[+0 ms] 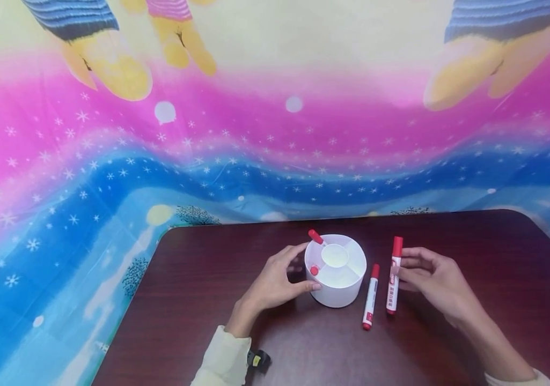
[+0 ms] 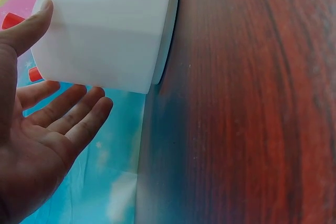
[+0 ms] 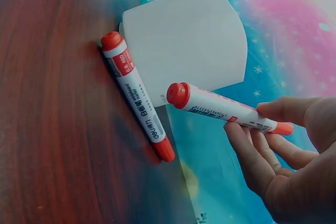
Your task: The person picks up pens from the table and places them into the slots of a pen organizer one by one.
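Observation:
A round white organizer (image 1: 336,296) with a central ring and divided compartments stands upright on the table. Two red-tipped pens show in its left side: one red end (image 1: 315,236) leans over the back rim, and another red end (image 1: 314,271) sits lower. My left hand (image 1: 275,281) spans the organizer's left side, thumb against the front and fingers fairly straight in the left wrist view. To the right, my right hand (image 1: 441,281) pinches a red-and-white whiteboard marker (image 3: 226,107) between thumb and fingers, cap end up. Between it and the organizer lies a second whiteboard marker (image 3: 137,95) on the tabletop.
The dark wood-grain table (image 1: 197,284) has rounded back corners. A colourful printed cloth (image 1: 265,123) hangs right behind its back edge and along its left side. A small black device (image 1: 259,360) is at the left sleeve cuff.

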A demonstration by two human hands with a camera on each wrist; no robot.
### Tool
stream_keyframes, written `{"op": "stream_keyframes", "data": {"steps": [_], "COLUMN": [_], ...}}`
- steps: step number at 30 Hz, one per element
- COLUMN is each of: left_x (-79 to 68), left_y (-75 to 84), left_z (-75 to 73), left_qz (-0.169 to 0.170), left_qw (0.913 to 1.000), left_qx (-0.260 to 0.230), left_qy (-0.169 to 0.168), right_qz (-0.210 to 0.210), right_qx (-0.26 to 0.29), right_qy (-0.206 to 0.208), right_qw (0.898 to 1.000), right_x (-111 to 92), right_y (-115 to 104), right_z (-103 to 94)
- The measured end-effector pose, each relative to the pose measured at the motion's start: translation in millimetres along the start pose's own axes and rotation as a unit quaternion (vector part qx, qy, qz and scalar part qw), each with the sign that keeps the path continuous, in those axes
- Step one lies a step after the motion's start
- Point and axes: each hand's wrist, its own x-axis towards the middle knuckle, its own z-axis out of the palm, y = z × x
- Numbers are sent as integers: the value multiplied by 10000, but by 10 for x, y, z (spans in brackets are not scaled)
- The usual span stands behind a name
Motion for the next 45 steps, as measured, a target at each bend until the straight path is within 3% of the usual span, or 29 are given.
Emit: {"op": "stream_keyframes", "data": {"steps": [19,27,34,45], "left_x": [-13,-17,-13,-4], "left_y": [12,11,17,16], "left_z": [1,-13,-20,11], "left_qz": [-77,-106,-102,-155], "left_qw": [9999,9999,9999,9997], "left_qx": [114,128,86,187], "left_qy": [8,11,37,4], "right_qz": [-292,-364,-448,-557], "right_qx": [27,271,49,457], "right_qy": [168,129,225,247], "right_qw": [9994,9989,9987,9971], "right_x": [81,126,152,200], "right_y": [-181,-258,-370,-480], "right_z": [-4,-8,-39,-87]}}
